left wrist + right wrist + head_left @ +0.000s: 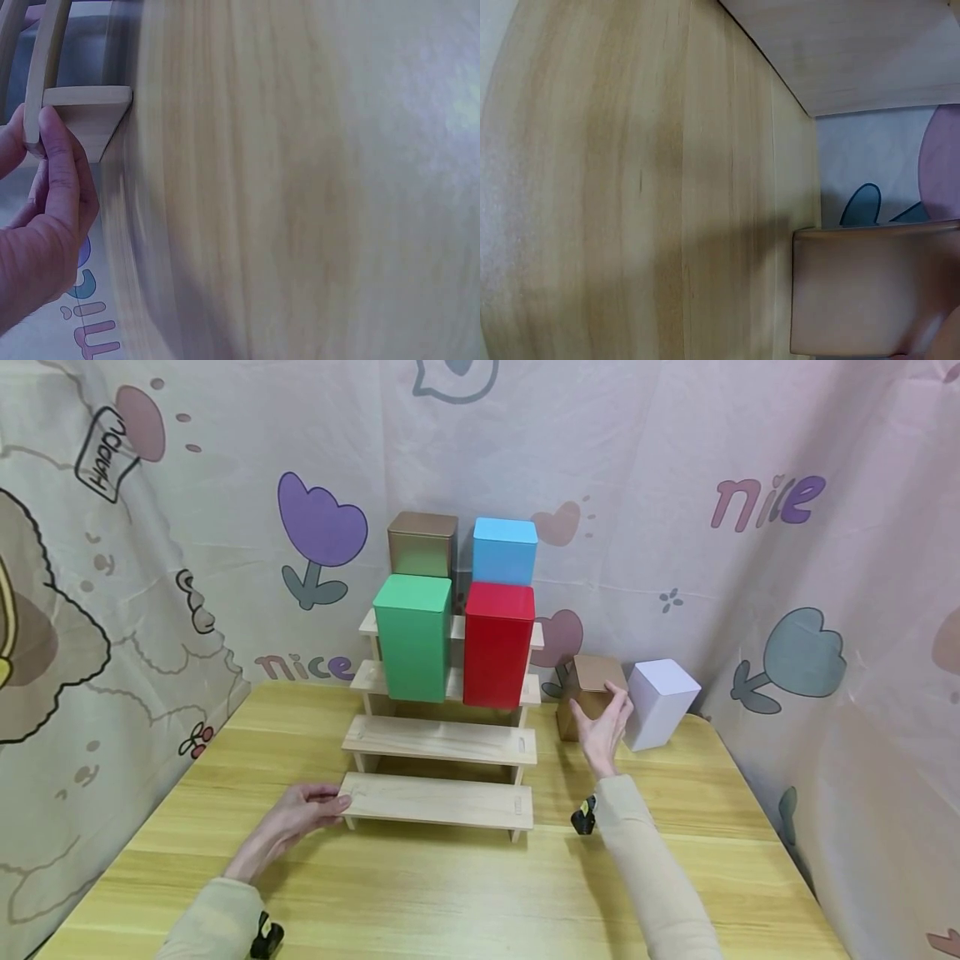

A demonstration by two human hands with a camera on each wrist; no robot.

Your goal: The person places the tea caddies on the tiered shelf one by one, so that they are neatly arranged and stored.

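Note:
A light wooden stepped stand (pixel 438 739) occupies the middle of the table. My left hand (pixel 303 817) pinches the left end of its lowest step, thumb on one face and fingers on the other in the left wrist view. On an upper step stand a green box (pixel 414 639) and a red box (pixel 497 645). Behind them, higher up, are a brown box (pixel 422 545) and a blue box (pixel 504 552). My right hand (pixel 602 733) is at another brown box (pixel 570 697), thumb and fingers spread apart in front of it; contact is unclear. Only a sliver of that hand shows beside the box (pixel 862 292) in the right wrist view.
A white box (pixel 660 706) leans at a slight tilt right of the brown one. The wooden table (pixel 420 893) ends at a printed curtain (pixel 615 460) behind and at both sides. The stand's two lower steps carry no boxes.

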